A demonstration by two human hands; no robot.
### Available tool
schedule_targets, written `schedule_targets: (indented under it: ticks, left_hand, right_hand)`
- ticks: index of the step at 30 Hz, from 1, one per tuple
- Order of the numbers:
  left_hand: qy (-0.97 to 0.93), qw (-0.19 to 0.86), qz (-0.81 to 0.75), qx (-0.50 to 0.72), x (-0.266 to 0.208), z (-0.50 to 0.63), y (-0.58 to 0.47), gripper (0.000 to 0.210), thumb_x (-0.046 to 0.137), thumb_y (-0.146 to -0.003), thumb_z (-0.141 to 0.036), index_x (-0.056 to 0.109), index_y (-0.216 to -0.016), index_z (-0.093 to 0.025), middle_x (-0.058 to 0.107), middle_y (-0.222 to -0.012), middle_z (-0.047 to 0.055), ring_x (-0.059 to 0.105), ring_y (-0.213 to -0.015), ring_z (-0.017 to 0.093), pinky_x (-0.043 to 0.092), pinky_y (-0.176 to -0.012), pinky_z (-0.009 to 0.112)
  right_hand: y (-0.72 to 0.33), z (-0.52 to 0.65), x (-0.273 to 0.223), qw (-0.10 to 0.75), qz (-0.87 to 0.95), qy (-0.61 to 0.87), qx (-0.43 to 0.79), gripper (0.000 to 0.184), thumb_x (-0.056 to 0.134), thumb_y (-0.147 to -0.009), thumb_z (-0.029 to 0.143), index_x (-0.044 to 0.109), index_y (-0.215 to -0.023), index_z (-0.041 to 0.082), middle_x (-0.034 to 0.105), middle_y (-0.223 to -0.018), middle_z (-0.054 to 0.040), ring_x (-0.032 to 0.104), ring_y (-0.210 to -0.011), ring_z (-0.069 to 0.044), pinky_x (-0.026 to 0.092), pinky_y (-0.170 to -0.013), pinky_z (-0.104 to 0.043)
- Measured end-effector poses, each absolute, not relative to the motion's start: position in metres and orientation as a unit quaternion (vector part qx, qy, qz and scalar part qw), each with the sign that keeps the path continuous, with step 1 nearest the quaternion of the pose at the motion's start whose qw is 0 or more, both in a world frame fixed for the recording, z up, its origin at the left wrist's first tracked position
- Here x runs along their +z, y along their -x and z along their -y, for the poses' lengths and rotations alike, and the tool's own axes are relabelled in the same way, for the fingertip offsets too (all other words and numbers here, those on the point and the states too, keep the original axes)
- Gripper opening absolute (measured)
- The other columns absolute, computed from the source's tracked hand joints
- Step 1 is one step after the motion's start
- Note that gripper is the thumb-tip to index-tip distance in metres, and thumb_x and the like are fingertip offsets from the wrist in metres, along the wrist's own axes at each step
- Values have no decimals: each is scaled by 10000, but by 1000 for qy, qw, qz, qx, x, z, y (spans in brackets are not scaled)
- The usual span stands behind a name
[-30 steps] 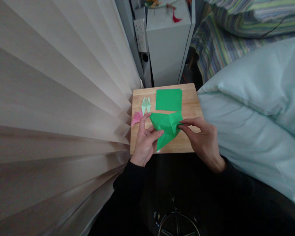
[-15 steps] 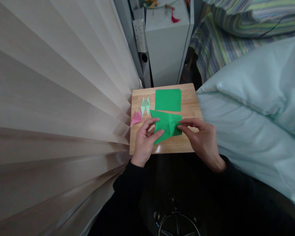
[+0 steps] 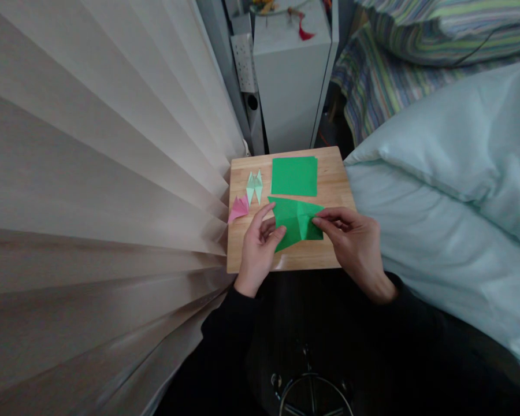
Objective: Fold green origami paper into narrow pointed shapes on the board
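Observation:
A sheet of green origami paper (image 3: 289, 218), creased and partly folded, is held up over the small wooden table (image 3: 329, 254). My right hand (image 3: 357, 245) pinches its right side between thumb and fingertips. At the left edge, my left hand (image 3: 259, 242) grips it loosely, the thumb on the near face and the index finger by the upper left corner; its other fingers are partly hidden. Just beyond lies a stack of flat green paper (image 3: 294, 175). Left of that stack sits a pale green folded paper piece (image 3: 254, 186), with a pink folded paper piece (image 3: 239, 208) nearer the curtain.
A pleated beige curtain (image 3: 134, 190) hangs along the table's left side. Behind stands a white cabinet (image 3: 290, 92) with a red tassel (image 3: 304, 29) on top. Pale blue bedding (image 3: 437, 173) borders the right. Below is a chair base (image 3: 312, 381) with metal spokes.
The green sheet has shifted slightly right and its right part has opened out a little. My left hand has moved slightly right, its index finger now by the upper left corner.

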State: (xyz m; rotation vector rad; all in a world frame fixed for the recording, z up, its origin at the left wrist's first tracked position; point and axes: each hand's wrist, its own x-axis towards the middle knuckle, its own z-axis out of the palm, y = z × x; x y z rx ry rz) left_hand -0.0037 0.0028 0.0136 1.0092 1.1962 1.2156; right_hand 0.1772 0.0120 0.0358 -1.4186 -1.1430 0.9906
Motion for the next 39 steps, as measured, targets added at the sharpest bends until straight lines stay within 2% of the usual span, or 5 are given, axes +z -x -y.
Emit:
schedule_targets:
  ticks: [12,20,24,32,39]
  left_hand:
    - [-556,416,-541,475,17,2,4,294,712,-897,-233,781,-1184,-225,790,-1199,72,752,-1017,210,613,-886,344]
    - [-472,482,-539,504,15,2,-3,183,756,-853,-259,732,-1014,-177,770,-772,20,704,-696,144,533,-636,236]
    - [-413,521,-535,521,15,1,-7,187,783,-812,-256,705,-962,-176,778,-841,30,700,-725,138,533,-690,242]
    - [-263,619,-504,543,6,9,-19,251,857,-733,-289,744,-936,-194,747,-831,3,665,-749,108,522,-732,227]
    - [-278,602,-494,562,4,9,-18,176,854,-712,-244,810,-877,-200,773,-1151,56,718,-1036,187,550,-955,320]
  right_hand:
    - [-170,-10,27,492,447,563,491,202,860,-723,330,801,-884,223,774,-839,-33,675,-789,-202,521,-779,-387]
    - [-167,-5,25,484,506,571,430,99,805,-808,302,757,-796,217,693,-793,-37,626,-780,-210,492,-768,-400]
    - [-166,-4,27,483,602,554,312,46,796,-828,233,758,-806,220,688,-974,-70,644,-991,-257,476,-903,-444]
    - [-161,-2,28,458,628,527,344,91,705,-904,175,682,-824,211,729,-812,-13,666,-788,-190,480,-752,-351]
    - [-161,-2,27,437,648,516,351,55,694,-916,196,701,-863,207,720,-820,-26,660,-791,-198,487,-761,-364]
